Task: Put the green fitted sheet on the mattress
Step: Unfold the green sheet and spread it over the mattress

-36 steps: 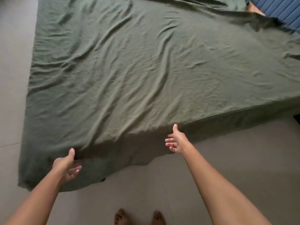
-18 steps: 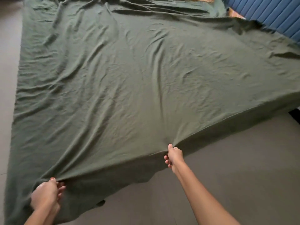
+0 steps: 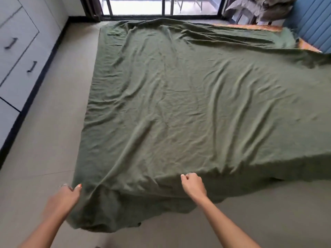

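Observation:
The green fitted sheet [image 3: 179,97] lies spread and wrinkled over the low mattress, whose orange patterned surface [image 3: 308,46] shows only at the far right corner. The sheet's near edge hangs over the mattress's front side and pools on the floor. My left hand [image 3: 69,193] pinches the sheet at the near left corner, thumb on top. My right hand [image 3: 193,184] has its fingers curled on the sheet at the near edge, towards the middle.
White drawers with dark handles [image 3: 16,56] line the left wall, with a strip of tiled floor [image 3: 53,140] between them and the mattress. A glass door [image 3: 157,5] is at the far end. A chair heaped with grey fabric [image 3: 259,9] and a blue headboard [image 3: 311,24] stand at the far right.
Both hands went from open above the near edge to gripping the sheet. The view has lifted, so the whole mattress and the room's far end now show.

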`<action>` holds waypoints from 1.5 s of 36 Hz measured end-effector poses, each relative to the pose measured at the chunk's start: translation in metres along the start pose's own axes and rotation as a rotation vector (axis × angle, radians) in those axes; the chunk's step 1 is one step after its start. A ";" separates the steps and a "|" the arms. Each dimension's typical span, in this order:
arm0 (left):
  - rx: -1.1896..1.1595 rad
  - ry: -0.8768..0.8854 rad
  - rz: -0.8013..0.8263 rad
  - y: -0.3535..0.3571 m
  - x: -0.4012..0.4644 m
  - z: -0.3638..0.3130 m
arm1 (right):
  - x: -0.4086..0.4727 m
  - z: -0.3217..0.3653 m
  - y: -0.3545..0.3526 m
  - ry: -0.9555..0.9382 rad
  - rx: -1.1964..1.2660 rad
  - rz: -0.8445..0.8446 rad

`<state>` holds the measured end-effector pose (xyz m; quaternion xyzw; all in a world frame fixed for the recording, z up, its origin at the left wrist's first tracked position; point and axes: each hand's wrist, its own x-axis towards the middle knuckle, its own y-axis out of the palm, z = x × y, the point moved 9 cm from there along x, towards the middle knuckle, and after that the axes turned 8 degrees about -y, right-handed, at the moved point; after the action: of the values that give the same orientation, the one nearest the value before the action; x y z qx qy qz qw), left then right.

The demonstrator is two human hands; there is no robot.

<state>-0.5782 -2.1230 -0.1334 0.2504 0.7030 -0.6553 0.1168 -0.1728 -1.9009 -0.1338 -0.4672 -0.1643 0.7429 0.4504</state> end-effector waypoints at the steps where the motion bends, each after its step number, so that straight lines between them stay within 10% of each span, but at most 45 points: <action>1: 0.020 0.002 -0.011 -0.004 0.002 -0.001 | 0.000 0.022 0.009 -0.044 -0.033 0.020; 16: -0.115 0.418 0.359 0.038 0.077 -0.010 | -0.014 0.282 0.219 -0.281 -0.372 0.081; 24: -0.231 0.187 0.486 0.029 0.108 0.029 | -0.027 0.309 0.264 -0.292 -0.711 0.133; 34: -0.305 0.419 0.627 0.046 0.104 0.005 | -0.019 0.304 0.278 -0.200 -0.753 0.106; 54: 0.254 0.505 0.617 0.001 0.173 -0.008 | 0.040 0.383 0.271 -0.204 -0.588 -0.020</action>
<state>-0.7228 -2.0805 -0.2182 0.6144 0.5153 -0.5890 0.1000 -0.6418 -1.9469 -0.1407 -0.4987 -0.4214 0.7020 0.2844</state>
